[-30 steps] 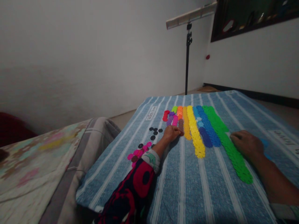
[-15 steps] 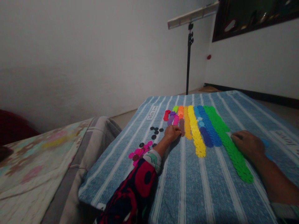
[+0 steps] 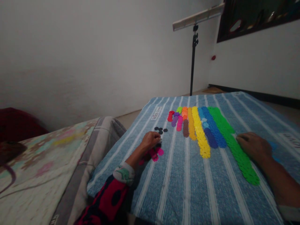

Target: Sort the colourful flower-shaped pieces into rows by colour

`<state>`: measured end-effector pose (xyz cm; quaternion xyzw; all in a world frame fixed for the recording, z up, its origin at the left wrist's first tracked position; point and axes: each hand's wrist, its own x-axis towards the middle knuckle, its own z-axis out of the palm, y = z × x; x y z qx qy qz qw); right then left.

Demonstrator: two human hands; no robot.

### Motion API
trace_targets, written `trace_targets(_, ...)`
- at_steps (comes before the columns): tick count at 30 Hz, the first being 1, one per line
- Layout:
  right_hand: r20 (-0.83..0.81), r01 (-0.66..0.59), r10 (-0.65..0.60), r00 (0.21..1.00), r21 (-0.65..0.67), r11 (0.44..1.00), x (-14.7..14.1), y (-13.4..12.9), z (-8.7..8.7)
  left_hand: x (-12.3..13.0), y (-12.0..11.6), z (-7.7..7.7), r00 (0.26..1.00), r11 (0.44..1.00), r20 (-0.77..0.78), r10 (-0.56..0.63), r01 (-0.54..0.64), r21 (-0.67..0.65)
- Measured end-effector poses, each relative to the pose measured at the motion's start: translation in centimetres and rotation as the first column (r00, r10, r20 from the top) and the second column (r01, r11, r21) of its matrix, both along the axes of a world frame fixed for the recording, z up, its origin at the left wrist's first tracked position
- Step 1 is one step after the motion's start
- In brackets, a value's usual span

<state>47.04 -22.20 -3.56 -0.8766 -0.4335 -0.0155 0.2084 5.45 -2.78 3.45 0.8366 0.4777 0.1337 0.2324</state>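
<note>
My left hand is over the left part of the cloth, fingers pinched together, just in front of some loose black discs. Whatever the fingertips may hold is too small to make out. Bright pink discs lie partly hidden beneath this hand and wrist. My right hand rests with curled fingers beside the long green row of overlapping discs; the inside of its grip is hidden. Between the hands run a yellow row, a brown row, a pink row and a blue row.
A blue-and-white striped cloth covers the work surface. Light blue pieces lie behind my right hand. To the left stands a bed-like surface with a floral cover. A black stand carries a lamp bar near the wall.
My left hand has moved left and toward me, from the brown row to the black and pink discs. The right hand keeps its place by the green row. The view has shifted slightly.
</note>
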Motion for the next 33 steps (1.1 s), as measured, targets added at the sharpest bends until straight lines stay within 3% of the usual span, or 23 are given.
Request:
trace_targets(5,-0.006,-0.019,0.019,1.000,0.016,1.000,0.4,0.0,-0.4,-4.7,-1.2,1.1,0.996,0.996,-0.040,0.078,-0.079,-0.035)
trace_targets(9,-0.049,-0.009,0.010,0.999,0.021,1.000,0.9,0.1,-0.8,-6.5,-2.3,1.2,0.995,0.994,-0.036,0.093,-0.095,-0.063)
trace_targets(16,-0.063,-0.036,0.038,0.997,0.043,0.998,1.0,-0.2,-0.9,-7.0,-3.5,0.2,0.994,0.984,0.003,0.109,-0.108,-0.139)
trace_targets(25,-0.032,-0.003,0.003,0.999,-0.019,1.000,1.2,-0.1,-1.1,-8.0,-3.4,-1.2,0.987,0.984,0.115,0.114,-0.096,-0.148)
trace_targets(33,-0.019,0.002,-0.002,1.000,0.002,1.000,1.7,-0.2,-1.6,-8.6,-3.4,-2.7,0.960,0.970,0.237,0.152,-0.099,-0.220)
